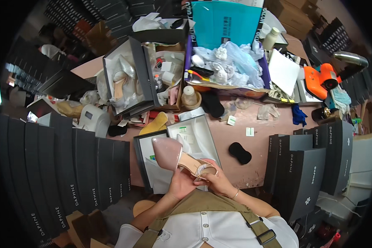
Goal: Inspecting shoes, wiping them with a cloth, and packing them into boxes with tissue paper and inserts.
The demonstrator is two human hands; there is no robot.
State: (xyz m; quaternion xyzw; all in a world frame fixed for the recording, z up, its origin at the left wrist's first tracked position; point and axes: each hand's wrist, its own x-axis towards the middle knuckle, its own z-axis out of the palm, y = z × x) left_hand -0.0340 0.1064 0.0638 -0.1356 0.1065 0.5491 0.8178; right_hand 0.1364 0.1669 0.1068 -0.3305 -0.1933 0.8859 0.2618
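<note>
A pale pink pointed-toe shoe (167,153) with a beige insole is held up before my chest, toe to the far left. My left hand (182,184) is closed round its underside near the middle. The fingers of my right hand (217,180) close on the heel end, where a strap and some clear wrapping show. Behind the shoe lies an open shoebox (208,136) with a white lining, white paper and small green-and-white packets. Part of that box is hidden by the shoe and my hands.
Dark shoeboxes (80,165) stand in a row at left, more (301,177) at right. A black oval pad (239,153) lies on the pink table (252,169). Farther back are a purple carton (265,70) of plastic bags, a tilted shoebox (134,49) and an orange tool (318,80).
</note>
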